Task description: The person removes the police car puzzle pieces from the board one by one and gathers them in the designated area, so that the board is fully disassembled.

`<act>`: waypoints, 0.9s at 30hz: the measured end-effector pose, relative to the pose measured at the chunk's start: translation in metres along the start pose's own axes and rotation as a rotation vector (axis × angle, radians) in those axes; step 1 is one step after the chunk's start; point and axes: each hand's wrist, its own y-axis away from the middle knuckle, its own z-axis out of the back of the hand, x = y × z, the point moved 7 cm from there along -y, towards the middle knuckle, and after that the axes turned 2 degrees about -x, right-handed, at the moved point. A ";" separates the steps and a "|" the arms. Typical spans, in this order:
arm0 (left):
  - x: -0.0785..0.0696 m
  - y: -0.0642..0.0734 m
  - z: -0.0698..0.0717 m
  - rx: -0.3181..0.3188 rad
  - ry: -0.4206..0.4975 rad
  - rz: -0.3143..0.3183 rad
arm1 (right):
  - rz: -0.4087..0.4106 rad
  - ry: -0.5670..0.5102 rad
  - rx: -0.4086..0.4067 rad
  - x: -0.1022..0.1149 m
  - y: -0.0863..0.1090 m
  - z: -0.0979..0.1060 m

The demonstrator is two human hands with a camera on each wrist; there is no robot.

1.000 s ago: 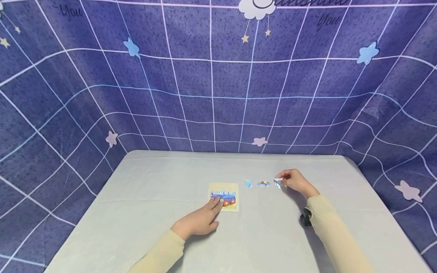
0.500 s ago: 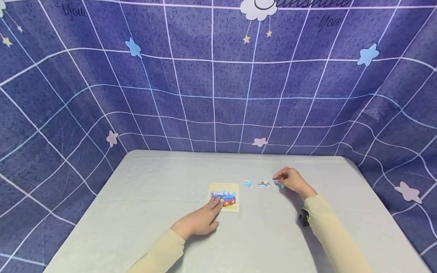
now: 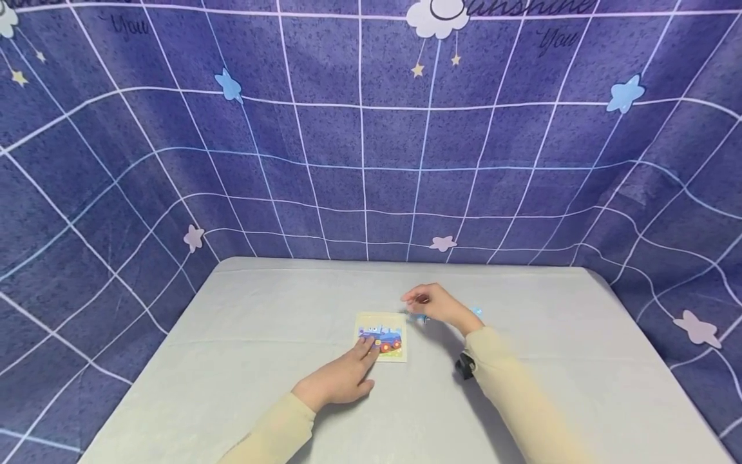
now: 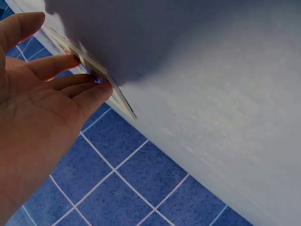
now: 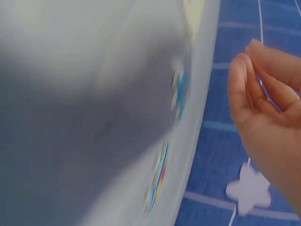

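My left hand [image 3: 338, 380] rests its fingers on the lower left of a framed puzzle [image 3: 381, 318] with a blue vehicle picture. The left wrist view shows the left hand [image 4: 47, 94] with its fingertips at the frame's edge [image 4: 123, 104]. To the right of the frame, my right hand [image 3: 437, 303] hovers over a blue puzzle piece [image 3: 421, 318]. I see nothing held in the right hand [image 5: 270, 89]; its fingers are loosely bent, thumb near the fingertips. A light-blue piece [image 3: 476, 311] shows behind the wrist. A multicoloured piece [image 5: 157, 176] lies beside the blue piece [image 5: 179, 92].
A pale cloth covers the table [image 3: 261, 303]. Behind it hangs a dark blue grid-patterned curtain [image 3: 324, 187] with stars and clouds. A black strap device [image 3: 466, 365] sits on the right wrist.
My right hand has left the rightmost piece and moved left, to above the piece nearest the frame. The left hand stays on the puzzle.
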 end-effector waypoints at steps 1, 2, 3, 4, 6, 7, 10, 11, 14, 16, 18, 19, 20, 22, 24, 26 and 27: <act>0.000 0.001 0.000 0.001 -0.002 -0.002 | 0.007 -0.002 0.026 0.003 -0.003 -0.007; -0.001 0.001 0.000 0.002 -0.005 -0.007 | 0.011 -0.006 0.051 0.007 -0.006 -0.013; -0.002 0.002 0.000 0.003 -0.004 -0.011 | 0.013 -0.009 0.074 0.010 -0.008 -0.020; -0.003 0.003 0.000 0.005 -0.008 -0.015 | 0.011 -0.020 0.096 0.012 -0.010 -0.026; -0.005 0.005 0.000 0.008 -0.008 -0.026 | 0.002 -0.039 0.131 0.015 -0.014 -0.039; -0.006 0.005 0.000 0.012 -0.011 -0.029 | -0.001 -0.047 0.147 0.016 -0.015 -0.045; -0.009 0.008 0.000 0.018 -0.007 -0.034 | -0.030 -0.057 0.185 0.017 -0.017 -0.062; -0.010 0.008 0.000 0.019 -0.004 -0.033 | -0.035 -0.051 0.193 0.018 -0.018 -0.066; -0.011 0.009 0.000 0.025 -0.007 -0.026 | -0.049 -0.019 0.199 0.019 -0.019 -0.077; -0.012 0.010 0.000 0.028 -0.011 -0.019 | -0.062 -0.003 0.198 0.018 -0.020 -0.082; -0.012 0.010 -0.001 0.031 -0.014 -0.014 | -0.054 0.013 0.196 0.018 -0.021 -0.084; -0.012 0.010 -0.002 0.030 -0.015 -0.014 | -0.051 0.017 0.195 0.018 -0.021 -0.086; -0.011 0.010 -0.002 0.029 -0.016 -0.014 | -0.049 0.020 0.193 0.018 -0.022 -0.087; -0.011 0.010 -0.002 0.024 -0.019 -0.016 | -0.028 0.031 0.186 0.019 -0.023 -0.088; -0.011 0.010 -0.002 0.021 -0.020 -0.018 | -0.029 0.038 0.182 0.020 -0.023 -0.090; -0.011 0.010 -0.001 0.022 -0.020 -0.019 | -0.032 0.054 0.178 0.022 -0.023 -0.092; -0.011 0.010 -0.001 0.022 -0.018 -0.019 | -0.035 0.059 0.179 0.022 -0.023 -0.093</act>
